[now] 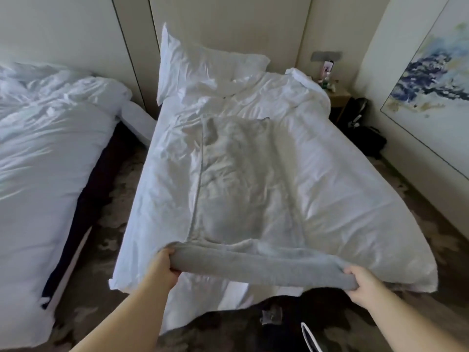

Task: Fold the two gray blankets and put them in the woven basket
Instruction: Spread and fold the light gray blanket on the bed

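Head view: left hand (167,268), right hand (363,280) clamped on soft gray fleece blanket (236,174) at foot of white bed (330,186). First fold; next, probably lifting edge toward bed's head.

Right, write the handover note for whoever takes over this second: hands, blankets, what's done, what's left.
Left hand: grips the near left corner of the gray blanket.
Right hand: grips the near right corner.
Blanket: spread lengthwise on the white duvet of the right-hand bed, its near edge lifted at the foot.
Done: nothing finished. I cannot tell whether this blanket already has a fold in it.
Not in view: the second gray blanket and the woven basket.
Left: fold this blanket, fold the other, put both in the basket.
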`<control>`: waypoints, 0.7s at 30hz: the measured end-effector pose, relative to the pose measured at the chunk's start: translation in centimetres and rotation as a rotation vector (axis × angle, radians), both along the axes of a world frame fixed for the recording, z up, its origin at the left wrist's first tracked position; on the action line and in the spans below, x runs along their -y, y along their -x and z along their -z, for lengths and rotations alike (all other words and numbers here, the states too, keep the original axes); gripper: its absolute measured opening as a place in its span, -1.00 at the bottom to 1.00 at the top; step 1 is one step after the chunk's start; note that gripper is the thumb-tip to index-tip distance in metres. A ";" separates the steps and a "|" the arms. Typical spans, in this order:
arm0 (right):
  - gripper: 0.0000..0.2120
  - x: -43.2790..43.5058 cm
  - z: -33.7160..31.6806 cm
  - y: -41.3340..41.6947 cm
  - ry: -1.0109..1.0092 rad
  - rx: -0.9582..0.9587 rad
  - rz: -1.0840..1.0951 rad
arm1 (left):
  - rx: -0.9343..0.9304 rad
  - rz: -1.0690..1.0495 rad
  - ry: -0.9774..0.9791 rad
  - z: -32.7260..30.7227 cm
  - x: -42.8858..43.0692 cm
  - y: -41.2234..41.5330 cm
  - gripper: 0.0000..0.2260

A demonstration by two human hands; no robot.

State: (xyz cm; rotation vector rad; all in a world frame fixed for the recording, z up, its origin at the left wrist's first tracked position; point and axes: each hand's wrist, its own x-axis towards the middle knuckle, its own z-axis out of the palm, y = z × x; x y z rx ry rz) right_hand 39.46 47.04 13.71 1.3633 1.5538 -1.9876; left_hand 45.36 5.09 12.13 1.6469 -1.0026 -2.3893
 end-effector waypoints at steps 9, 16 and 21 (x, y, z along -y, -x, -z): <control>-0.78 -2.2 2.6 -5.0 0.009 0.108 -0.062 | 0.168 -0.161 -0.159 2.7 -1.6 -7.1 -0.56; -0.87 -1.5 -0.9 0.6 0.088 -0.182 0.038 | -0.202 -0.232 -0.153 -2.4 -1.5 -3.8 -0.57; -0.83 -0.9 -1.7 0.5 0.162 -0.249 0.084 | -0.263 -0.321 -0.176 -3.4 -2.6 -4.7 -0.63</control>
